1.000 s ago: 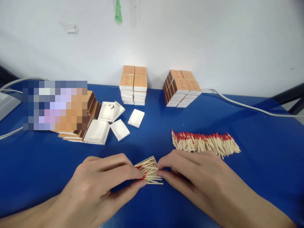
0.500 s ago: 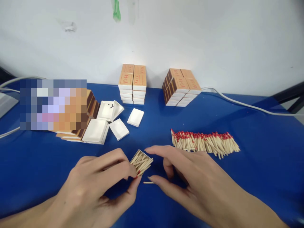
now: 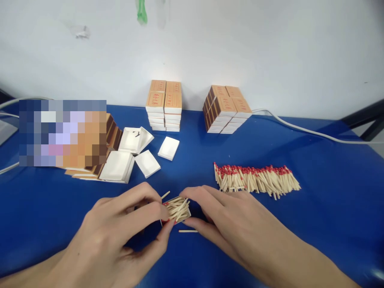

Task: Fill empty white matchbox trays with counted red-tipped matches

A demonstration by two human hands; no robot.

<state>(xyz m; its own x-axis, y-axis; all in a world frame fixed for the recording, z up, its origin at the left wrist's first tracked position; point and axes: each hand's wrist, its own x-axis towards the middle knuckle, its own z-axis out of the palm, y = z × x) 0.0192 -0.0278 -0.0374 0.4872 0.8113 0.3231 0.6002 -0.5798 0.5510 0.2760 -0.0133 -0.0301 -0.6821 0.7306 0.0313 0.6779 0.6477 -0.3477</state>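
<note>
My left hand point(image 3: 120, 228) is closed around the left end of a small white matchbox tray point(image 3: 189, 215), its fingertips pressing on the matches point(image 3: 179, 209) inside. These lie at mixed angles, mostly pale sticks with a few red heads showing. One match point(image 3: 165, 195) pokes out by the far left corner. My right hand point(image 3: 231, 224) grips the tray's right end, index finger at the far corner and thumb at the near one. Just below, a single match point(image 3: 187, 231) lies on the blue table, its right end close to my right thumb.
A long pile of red-headed matches point(image 3: 255, 178) lies to the right. Two stacks of matchboxes, one at centre point(image 3: 164, 100) and one right of it point(image 3: 226, 106), stand by the wall. White empty trays point(image 3: 148, 163) and matchbox sleeves point(image 3: 112, 134) sit left, partly behind a blurred patch.
My right hand has moved left and closed on the tray's right end. The tray has turned and now lies flatter between both hands.
</note>
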